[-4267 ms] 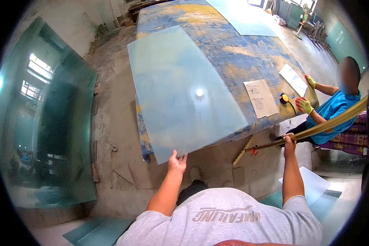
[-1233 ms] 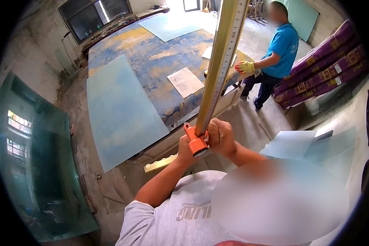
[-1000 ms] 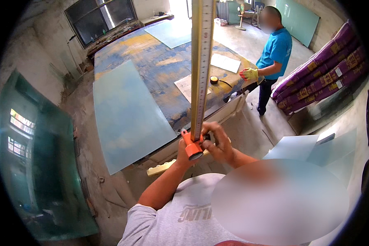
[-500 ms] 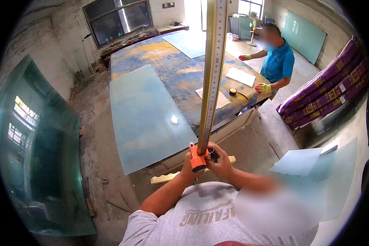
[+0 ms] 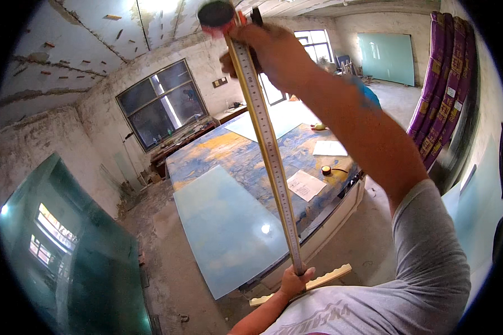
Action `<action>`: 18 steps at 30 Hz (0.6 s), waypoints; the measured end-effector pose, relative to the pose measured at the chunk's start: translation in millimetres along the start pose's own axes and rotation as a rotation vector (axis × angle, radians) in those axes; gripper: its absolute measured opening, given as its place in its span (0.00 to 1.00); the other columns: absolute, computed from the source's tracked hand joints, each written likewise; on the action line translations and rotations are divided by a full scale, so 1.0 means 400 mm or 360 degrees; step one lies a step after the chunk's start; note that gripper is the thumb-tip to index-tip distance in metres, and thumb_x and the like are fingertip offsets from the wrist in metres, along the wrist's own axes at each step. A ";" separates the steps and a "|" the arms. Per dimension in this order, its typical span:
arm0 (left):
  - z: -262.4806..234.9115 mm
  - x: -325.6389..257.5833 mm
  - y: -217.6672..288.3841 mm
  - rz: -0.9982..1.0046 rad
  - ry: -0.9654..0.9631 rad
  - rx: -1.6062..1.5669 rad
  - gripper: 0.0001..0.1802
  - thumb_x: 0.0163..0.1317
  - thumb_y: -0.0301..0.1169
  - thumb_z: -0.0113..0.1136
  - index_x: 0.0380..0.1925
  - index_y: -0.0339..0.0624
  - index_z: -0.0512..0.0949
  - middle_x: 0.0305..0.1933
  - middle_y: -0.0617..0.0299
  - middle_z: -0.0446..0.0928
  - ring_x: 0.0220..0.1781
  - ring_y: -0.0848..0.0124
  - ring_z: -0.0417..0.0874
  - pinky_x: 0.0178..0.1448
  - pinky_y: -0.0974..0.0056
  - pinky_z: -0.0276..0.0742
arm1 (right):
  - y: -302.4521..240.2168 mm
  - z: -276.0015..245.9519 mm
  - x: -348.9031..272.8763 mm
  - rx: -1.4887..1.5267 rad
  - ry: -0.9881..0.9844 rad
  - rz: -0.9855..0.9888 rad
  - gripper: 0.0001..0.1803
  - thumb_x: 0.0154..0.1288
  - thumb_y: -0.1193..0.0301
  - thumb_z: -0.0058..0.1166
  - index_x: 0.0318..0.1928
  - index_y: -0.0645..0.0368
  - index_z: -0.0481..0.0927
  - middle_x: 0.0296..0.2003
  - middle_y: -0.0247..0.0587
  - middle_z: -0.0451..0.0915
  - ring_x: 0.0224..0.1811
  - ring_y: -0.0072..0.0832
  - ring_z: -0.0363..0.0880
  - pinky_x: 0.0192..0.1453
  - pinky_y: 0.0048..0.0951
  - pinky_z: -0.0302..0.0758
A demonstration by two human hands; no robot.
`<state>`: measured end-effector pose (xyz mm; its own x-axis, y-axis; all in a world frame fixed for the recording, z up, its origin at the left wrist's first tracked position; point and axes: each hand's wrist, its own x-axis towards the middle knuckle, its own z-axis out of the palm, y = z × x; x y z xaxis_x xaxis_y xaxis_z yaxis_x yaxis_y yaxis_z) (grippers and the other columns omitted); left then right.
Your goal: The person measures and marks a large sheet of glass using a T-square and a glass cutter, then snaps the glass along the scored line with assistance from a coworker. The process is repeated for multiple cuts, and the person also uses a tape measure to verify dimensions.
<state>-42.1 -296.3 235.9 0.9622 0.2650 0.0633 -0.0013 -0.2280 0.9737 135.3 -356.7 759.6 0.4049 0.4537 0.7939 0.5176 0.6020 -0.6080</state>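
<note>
A long T-shaped ruler (image 5: pixel 269 151) with a brass-coloured edge and a printed scale stands tilted before me. My left hand (image 5: pixel 294 282) is closed around its lower end, beside the pale yellow scalloped crossbar (image 5: pixel 332 274). Raised high, my right hand (image 5: pixel 268 53) grips the ruler's upper part, at a red-orange head with a round black end (image 5: pixel 216 14); motion blurs this head. Behind the ruler, a frosted glass sheet (image 5: pixel 229 223) lies across the near left corner of the mottled blue-and-yellow table (image 5: pixel 204 151), overhanging its edge.
On the table are another glass sheet (image 5: pixel 274 124), papers (image 5: pixel 306 185) and a tape measure (image 5: pixel 326 170). A co-worker's blue shirt (image 5: pixel 369 96) is mostly hidden by my right arm. Large glass (image 5: pixel 78 245) leans at left; purple-wrapped lengths (image 5: pixel 441 89) stand at right.
My right hand has risen far up with the red-orange head, from chest height to the top of the view. My left hand has left the head and now holds the ruler's lower end. The view has tilted up.
</note>
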 end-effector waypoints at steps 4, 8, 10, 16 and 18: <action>-0.031 -0.016 -0.005 0.0059 -0.0216 -0.0095 0.17 0.63 0.38 0.72 0.25 0.43 0.75 0.23 0.69 0.74 0.26 0.76 0.74 0.31 0.66 0.71 | -0.004 0.030 0.028 0.0018 -0.0008 -0.0037 0.22 0.73 0.61 0.54 0.51 0.72 0.75 0.38 0.56 0.86 0.38 0.40 0.90 0.49 0.39 0.87; -0.084 0.009 0.054 0.0115 -0.0439 -0.0513 0.16 0.63 0.38 0.71 0.37 0.40 0.76 0.31 0.64 0.77 0.34 0.73 0.79 0.37 0.64 0.77 | 0.003 0.050 -0.012 -0.0037 -0.0057 0.0036 0.24 0.73 0.59 0.54 0.54 0.71 0.73 0.39 0.57 0.85 0.40 0.40 0.89 0.51 0.38 0.86; -0.134 0.027 0.134 0.0133 -0.0462 -0.0909 0.21 0.63 0.42 0.70 0.45 0.39 0.75 0.34 0.61 0.78 0.37 0.70 0.82 0.40 0.62 0.80 | 0.016 0.083 -0.062 -0.0068 -0.0102 0.0089 0.25 0.73 0.58 0.54 0.55 0.71 0.73 0.40 0.57 0.85 0.40 0.40 0.89 0.51 0.36 0.86; -0.282 0.095 0.444 0.0452 -0.0696 -0.1329 0.43 0.64 0.71 0.49 0.50 0.37 0.76 0.33 0.55 0.78 0.29 0.64 0.82 0.36 0.59 0.81 | 0.142 0.185 -0.367 0.0053 -0.0133 0.0259 0.20 0.76 0.63 0.53 0.58 0.66 0.73 0.41 0.48 0.85 0.41 0.32 0.87 0.48 0.35 0.85; -0.286 0.092 0.458 0.0464 -0.0715 -0.1361 0.42 0.66 0.72 0.44 0.45 0.37 0.76 0.29 0.53 0.78 0.24 0.66 0.79 0.31 0.60 0.78 | 0.202 0.203 -0.484 0.0009 -0.0092 0.0079 0.22 0.76 0.60 0.53 0.59 0.65 0.72 0.41 0.44 0.83 0.40 0.26 0.84 0.48 0.31 0.82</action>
<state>-38.0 -221.0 441.5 0.9065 -0.1116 0.4073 -0.2782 0.5678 0.7747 37.4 -342.5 557.3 0.3856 0.5201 0.7621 0.4936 0.5816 -0.6466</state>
